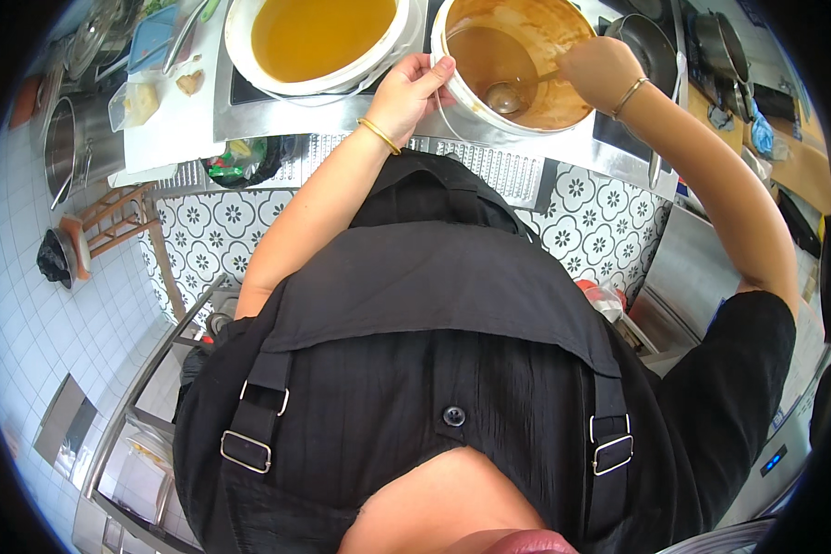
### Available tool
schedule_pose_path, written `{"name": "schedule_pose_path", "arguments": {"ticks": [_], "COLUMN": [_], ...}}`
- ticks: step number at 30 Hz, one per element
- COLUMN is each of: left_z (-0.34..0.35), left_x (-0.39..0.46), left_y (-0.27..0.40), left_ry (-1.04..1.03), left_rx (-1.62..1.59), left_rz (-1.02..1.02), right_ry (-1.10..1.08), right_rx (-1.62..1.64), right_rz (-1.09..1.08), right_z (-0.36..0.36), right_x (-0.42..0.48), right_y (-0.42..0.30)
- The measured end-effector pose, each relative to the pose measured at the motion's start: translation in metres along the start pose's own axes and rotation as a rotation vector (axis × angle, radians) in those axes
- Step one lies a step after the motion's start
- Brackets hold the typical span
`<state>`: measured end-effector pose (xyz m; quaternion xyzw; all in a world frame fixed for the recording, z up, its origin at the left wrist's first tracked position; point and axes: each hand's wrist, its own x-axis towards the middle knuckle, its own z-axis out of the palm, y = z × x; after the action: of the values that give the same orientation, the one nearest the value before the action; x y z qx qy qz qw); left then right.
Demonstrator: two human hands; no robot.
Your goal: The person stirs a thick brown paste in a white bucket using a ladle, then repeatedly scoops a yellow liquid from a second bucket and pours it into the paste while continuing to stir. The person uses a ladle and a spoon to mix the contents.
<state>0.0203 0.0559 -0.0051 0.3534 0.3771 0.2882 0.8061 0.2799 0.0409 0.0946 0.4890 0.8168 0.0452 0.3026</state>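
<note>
My left hand grips the rim of a white plastic bucket, which is tilted and coated inside with brown residue. Brown liquid lies in it. Over the bucket's right side, my right hand is closed on the handle of a ladle, whose bowl is down in the liquid. To the left, a second white bucket holds a yellow-brown liquid; its wire handle hangs at the front.
A frying pan sits right of the tilted bucket. Far left, a white cutting board bears a plastic tub and a small food piece. Beside it stands a deep steel pot. A black-lined container is below the counter edge.
</note>
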Motion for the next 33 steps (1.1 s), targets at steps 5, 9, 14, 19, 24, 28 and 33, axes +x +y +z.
{"name": "schedule_pose_path", "arguments": {"ticks": [5, 9, 14, 19, 24, 28, 33], "left_z": [0.001, 0.0, 0.02, 0.015, 0.017, 0.017, 0.017], "left_x": [0.002, 0.007, 0.005, 0.004, 0.004, 0.005, 0.003], "left_y": [0.002, -0.008, -0.016, -0.016, -0.012, -0.015, -0.012], "left_ry": [-0.109, -0.142, 0.064, 0.077, 0.058, 0.073, 0.09], "left_rx": [-0.146, -0.212, -0.335, -0.363, -0.353, -0.347, -0.335], "left_rz": [-0.024, 0.038, 0.125, 0.138, 0.118, 0.112, 0.117], "right_ry": [0.027, -0.005, -0.148, -0.049, 0.06, -0.009, -0.021], "right_rx": [0.045, 0.167, 0.294, 0.088, 0.08, 0.111, 0.088], "right_rz": [0.081, 0.254, 0.456, 0.17, 0.074, 0.188, 0.234], "right_z": [0.021, 0.012, 0.006, -0.012, 0.022, 0.019, -0.014], "right_x": [0.021, 0.033, 0.03, 0.001, 0.018, 0.031, 0.02], "right_y": [-0.01, -0.019, -0.002, 0.024, 0.0, -0.012, 0.009]}}
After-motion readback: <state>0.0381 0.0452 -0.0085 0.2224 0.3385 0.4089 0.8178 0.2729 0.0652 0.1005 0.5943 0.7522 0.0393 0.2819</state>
